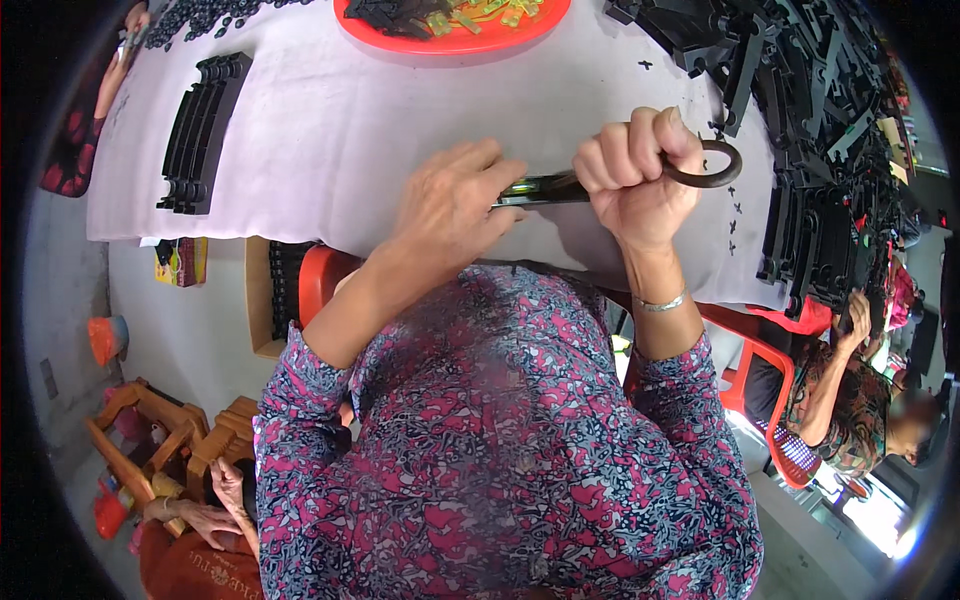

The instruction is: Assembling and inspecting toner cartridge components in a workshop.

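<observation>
My left hand point(450, 200) is closed, its thumb and fingers pinching one end of a slim black plastic part point(537, 189). A small yellow-green piece point(519, 187) shows on that part beside my fingertips. My right hand point(640, 178) makes a fist around dark scissors point(727, 181). Their rounded handle loop sticks out to the right of the fist. The scissors' dark front end points left and meets the black part between my hands; exactly how they touch is hidden. Both hands are just above the cloth, near the table's front edge.
A red tray point(470, 42) of black and yellow-green pieces sits at the far side of the cloth-covered table point(330, 130). Ribbed black parts point(205, 135) lie at left. Black parts point(820, 120) pile up at right, with small black crosses point(735, 208) nearby. Other people sit around.
</observation>
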### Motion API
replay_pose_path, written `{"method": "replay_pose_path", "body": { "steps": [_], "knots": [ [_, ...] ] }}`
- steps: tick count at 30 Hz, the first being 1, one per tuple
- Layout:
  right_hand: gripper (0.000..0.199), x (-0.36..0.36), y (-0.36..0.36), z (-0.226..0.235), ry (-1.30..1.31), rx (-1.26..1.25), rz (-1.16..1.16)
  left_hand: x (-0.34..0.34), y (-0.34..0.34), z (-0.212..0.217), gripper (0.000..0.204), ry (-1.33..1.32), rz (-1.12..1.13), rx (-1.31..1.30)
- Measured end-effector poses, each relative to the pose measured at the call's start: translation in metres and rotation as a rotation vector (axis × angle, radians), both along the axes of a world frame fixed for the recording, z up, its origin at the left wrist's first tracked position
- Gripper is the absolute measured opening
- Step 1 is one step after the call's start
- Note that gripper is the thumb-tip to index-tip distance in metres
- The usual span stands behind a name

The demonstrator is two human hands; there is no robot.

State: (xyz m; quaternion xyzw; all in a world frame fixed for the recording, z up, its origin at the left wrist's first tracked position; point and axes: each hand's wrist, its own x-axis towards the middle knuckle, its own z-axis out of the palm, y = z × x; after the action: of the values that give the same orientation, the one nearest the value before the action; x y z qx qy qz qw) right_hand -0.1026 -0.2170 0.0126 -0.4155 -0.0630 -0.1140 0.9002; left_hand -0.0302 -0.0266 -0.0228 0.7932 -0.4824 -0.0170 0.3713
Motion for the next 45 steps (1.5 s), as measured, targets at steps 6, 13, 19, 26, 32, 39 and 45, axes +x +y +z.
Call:
{"method": "replay_pose_path", "body": {
  "steps": [6,13,19,26,32,39,45],
  "knots": [
    [0.051,-0.003,0.000,-0.009,0.011,-0.056,-0.021,0.001,-0.001,-0.001,0.036,-0.023,-0.022,0.000],
    [0.053,-0.001,0.005,-0.009,-0.023,-0.048,-0.051,-0.001,-0.002,-0.001,0.033,-0.005,-0.031,0.003],
    [0.053,0.002,0.014,-0.006,0.059,-0.150,-0.143,0.001,-0.002,-0.002,0.032,-0.008,-0.031,-0.010],
    [0.049,0.003,0.003,-0.015,-0.057,0.091,-0.086,0.000,0.000,0.000,0.036,-0.029,-0.021,-0.059],
    [0.051,0.002,0.005,-0.014,-0.076,0.046,-0.087,0.000,-0.001,-0.003,0.035,-0.043,-0.024,-0.086],
    [0.050,0.000,0.009,-0.013,-0.050,-0.028,-0.072,0.001,0.000,-0.004,0.032,-0.011,-0.015,-0.085],
    [0.044,0.000,0.015,-0.015,-0.061,-0.060,-0.090,0.002,0.001,-0.003,0.033,0.017,-0.027,-0.079]
  ]
}}
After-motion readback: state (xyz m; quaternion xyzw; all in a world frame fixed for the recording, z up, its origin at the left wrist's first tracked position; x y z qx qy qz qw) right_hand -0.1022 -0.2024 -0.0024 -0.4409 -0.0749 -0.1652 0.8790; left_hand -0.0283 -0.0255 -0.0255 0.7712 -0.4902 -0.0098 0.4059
